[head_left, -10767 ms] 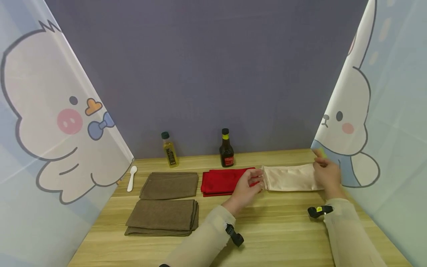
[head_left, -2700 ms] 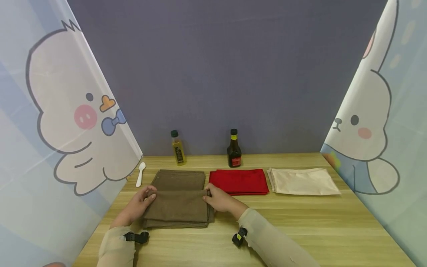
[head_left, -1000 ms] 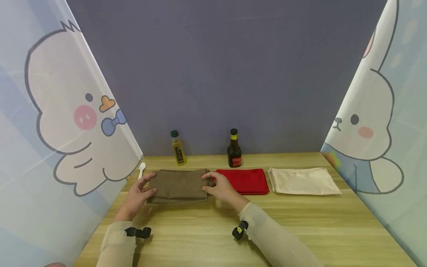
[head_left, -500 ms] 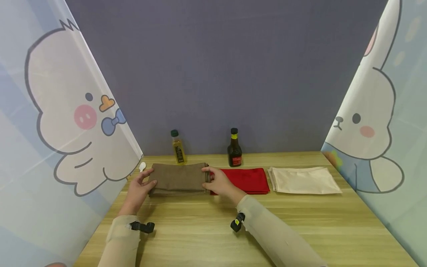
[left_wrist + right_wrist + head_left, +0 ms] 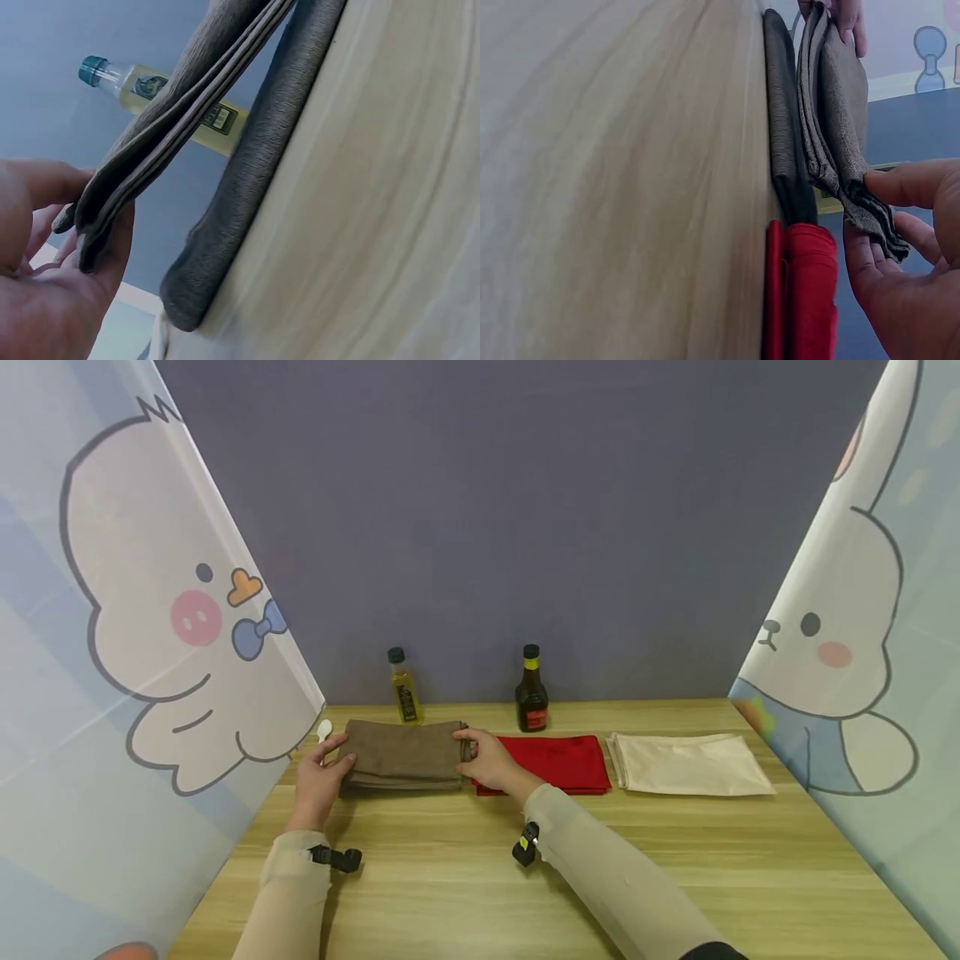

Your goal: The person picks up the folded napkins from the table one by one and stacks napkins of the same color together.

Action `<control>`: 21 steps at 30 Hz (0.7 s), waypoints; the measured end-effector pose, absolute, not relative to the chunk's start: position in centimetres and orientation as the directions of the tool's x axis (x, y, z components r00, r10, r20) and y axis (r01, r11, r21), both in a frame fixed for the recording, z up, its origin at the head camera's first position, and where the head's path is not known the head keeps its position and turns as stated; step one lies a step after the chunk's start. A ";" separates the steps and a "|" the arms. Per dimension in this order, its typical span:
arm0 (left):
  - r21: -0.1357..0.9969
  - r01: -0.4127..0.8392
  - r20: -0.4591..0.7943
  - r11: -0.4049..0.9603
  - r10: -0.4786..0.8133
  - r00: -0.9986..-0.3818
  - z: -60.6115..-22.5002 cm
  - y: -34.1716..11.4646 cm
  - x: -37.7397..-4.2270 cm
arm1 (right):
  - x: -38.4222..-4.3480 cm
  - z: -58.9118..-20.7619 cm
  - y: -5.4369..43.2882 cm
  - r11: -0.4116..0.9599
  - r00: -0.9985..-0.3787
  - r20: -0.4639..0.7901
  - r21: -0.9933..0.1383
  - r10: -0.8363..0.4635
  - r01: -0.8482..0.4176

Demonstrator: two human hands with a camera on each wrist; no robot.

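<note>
My left hand (image 5: 318, 785) and right hand (image 5: 491, 764) pinch opposite ends of a folded brown cloth (image 5: 405, 753). In both wrist views, a gap shows between this held cloth and a second folded brown cloth (image 5: 236, 199) lying on the table beneath it. From the head view the lower cloth is mostly hidden. Thumb and fingers of the right hand (image 5: 911, 240) close on the layered end, right by a folded red cloth (image 5: 562, 764). A folded cream satin cloth (image 5: 690, 765) lies farther right.
Behind the brown cloths stands a small bottle of yellow oil (image 5: 406, 697) with a green cap. A dark sauce bottle (image 5: 532, 697) is behind the red cloth. Beside my left fingers lies a white spoon (image 5: 324, 731), partly covered. Printed fabric walls (image 5: 195, 693) rise at both sides.
My hands were at the cream cloth. Later they took the nearer brown cloth by its ends and moved it away from me, over the farther brown one.
</note>
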State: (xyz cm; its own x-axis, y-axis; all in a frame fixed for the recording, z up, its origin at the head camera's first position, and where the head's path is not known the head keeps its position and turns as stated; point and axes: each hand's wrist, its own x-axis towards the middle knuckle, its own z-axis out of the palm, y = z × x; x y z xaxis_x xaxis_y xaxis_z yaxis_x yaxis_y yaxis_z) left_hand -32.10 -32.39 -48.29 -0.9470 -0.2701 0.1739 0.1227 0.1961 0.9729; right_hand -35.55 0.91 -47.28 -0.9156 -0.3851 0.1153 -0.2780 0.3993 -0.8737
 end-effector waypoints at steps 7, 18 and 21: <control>0.980 0.118 0.174 0.161 -0.393 -0.903 -49.1 -31.9 -32.8 | -36.3 -48.0 -0.1 0.413 -0.925 0.089 -0.876 -0.370 -0.249; 0.973 0.098 0.177 0.208 -0.403 -0.898 -49.3 -31.9 -33.2 | -36.7 -47.9 -1.1 0.459 -0.936 0.048 -0.862 -0.349 -0.215; 0.967 0.066 0.158 0.247 -0.373 -0.914 -49.5 -32.1 -33.1 | -36.4 -48.1 -1.3 0.498 -0.937 0.066 -0.833 -0.344 -0.242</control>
State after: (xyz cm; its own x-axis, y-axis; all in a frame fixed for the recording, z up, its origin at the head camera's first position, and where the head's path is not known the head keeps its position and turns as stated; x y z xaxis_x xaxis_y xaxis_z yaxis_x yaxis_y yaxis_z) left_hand -33.10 -32.10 -49.49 -0.9145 -0.3727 0.1575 0.0659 0.2468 0.9668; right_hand -36.39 -1.26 -48.09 -0.9366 -0.3441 0.0661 -0.2417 0.4978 -0.8329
